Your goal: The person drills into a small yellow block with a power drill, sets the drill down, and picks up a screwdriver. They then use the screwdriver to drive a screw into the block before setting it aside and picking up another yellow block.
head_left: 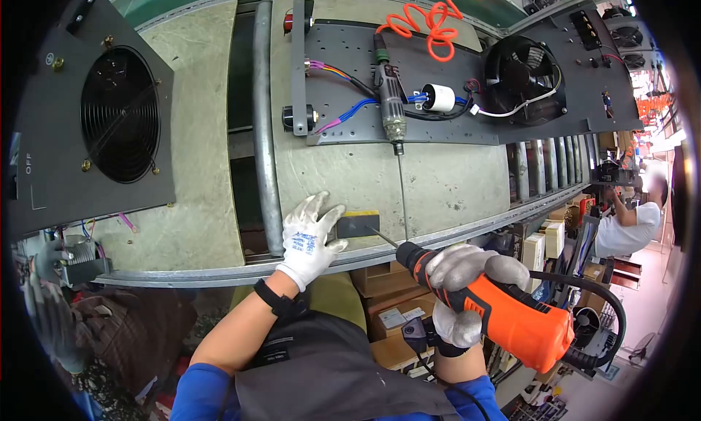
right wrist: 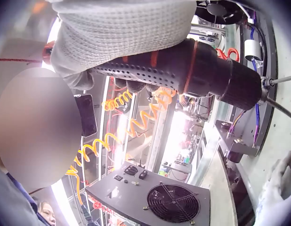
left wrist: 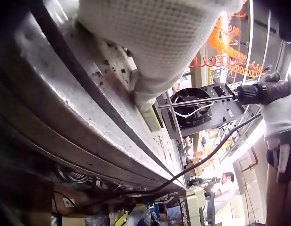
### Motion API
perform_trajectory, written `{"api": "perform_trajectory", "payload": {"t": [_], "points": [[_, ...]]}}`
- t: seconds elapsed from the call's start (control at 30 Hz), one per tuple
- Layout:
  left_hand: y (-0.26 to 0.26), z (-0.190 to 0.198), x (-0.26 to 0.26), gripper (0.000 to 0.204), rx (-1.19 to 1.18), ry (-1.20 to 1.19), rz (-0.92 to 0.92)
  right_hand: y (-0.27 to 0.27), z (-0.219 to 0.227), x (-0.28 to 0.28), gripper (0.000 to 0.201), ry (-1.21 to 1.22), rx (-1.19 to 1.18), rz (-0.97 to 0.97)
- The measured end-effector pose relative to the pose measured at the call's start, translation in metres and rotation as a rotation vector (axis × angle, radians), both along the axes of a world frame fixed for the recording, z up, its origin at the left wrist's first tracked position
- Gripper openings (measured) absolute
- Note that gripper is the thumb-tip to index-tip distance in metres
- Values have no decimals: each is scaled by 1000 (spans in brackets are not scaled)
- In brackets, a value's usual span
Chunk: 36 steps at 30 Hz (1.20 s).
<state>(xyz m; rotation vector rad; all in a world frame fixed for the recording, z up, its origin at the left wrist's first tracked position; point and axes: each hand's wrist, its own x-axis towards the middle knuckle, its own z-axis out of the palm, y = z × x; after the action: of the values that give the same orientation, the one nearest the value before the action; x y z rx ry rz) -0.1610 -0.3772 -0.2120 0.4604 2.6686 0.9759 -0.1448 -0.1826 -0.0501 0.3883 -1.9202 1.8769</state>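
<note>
work surface: a scuffed grey board [head_left: 453,180], edged on the wearer's side by a metal rail [head_left: 190,278].
right hand: gloved [head_left: 467,269], fingers curled round the body of an orange and black power drill [head_left: 518,322], which it holds above the rail.
drill bit: long and thin [head_left: 385,238], pointing from the chuck toward the left hand, its tip over the dark block; whether tip and block touch cannot be told.
left hand: gloved [head_left: 308,238], resting at the board's near edge with its fingers spread, thumb and forefinger at one end of the block.
dark block: small, flat, yellow along its far edge [head_left: 356,227]; it lies on the board just inside the rail, between left hand and drill.
in-line driver: grey [head_left: 392,103], laid across the perforated panel [head_left: 343,45], its slim rod [head_left: 402,187] reaching back over the board toward the wearer.
panel fittings: a white cylinder [head_left: 439,98] beside blue wires, and a black fan [head_left: 526,78] farther right.
left cabinet: dark, with a round fan grille [head_left: 120,114] and the lettering "off".
coiled hose: orange [head_left: 438,23], beyond the panel.
background: a person in a white shirt [head_left: 628,231], well apart at right.
</note>
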Motion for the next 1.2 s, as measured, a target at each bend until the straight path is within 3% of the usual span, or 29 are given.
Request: {"api": "perform_trajectory", "payload": {"t": [0.03, 0.1, 0.2, 0.23, 0.33, 0.37, 0.63, 0.73, 0.8, 0.87, 0.97, 1.2], "points": [[0, 0, 0, 66, 2, -1, 1, -3, 4, 2, 67, 1, 1, -1], [1, 0, -2, 66, 4, 4, 4, -15, 13, 5, 55, -156, -265, -135], [0, 3, 2, 66, -16, -19, 0, -22, 10, 6, 45, -128, -305, -120], [0, 5, 1, 65, -15, -14, -3, -19, 14, 5, 38, -160, -255, -41], [2, 5, -2, 63, -12, 2, -3, -15, 12, 3, 34, -197, -86, -47], [1, 4, -1, 63, -9, 3, 0, -16, 3, -2, 58, -115, 46, -103], [1, 3, -1, 63, 12, 12, 8, -13, 9, -14, 50, -59, 87, 115], [1, 0, 1, 65, 13, 2, 10, -19, 5, -10, 50, -57, 64, 3], [2, -1, 1, 67, 7, -7, 18, -15, 5, -19, 51, -46, 40, 82], [2, 0, 1, 67, 8, -23, 19, -15, 5, -16, 48, -127, 53, -8], [3, 2, 1, 67, -1, -26, 17, -6, 2, -20, 45, -118, 95, 132], [3, 3, 2, 66, -5, -24, 21, -16, 8, -20, 40, -116, 103, 72]]}}
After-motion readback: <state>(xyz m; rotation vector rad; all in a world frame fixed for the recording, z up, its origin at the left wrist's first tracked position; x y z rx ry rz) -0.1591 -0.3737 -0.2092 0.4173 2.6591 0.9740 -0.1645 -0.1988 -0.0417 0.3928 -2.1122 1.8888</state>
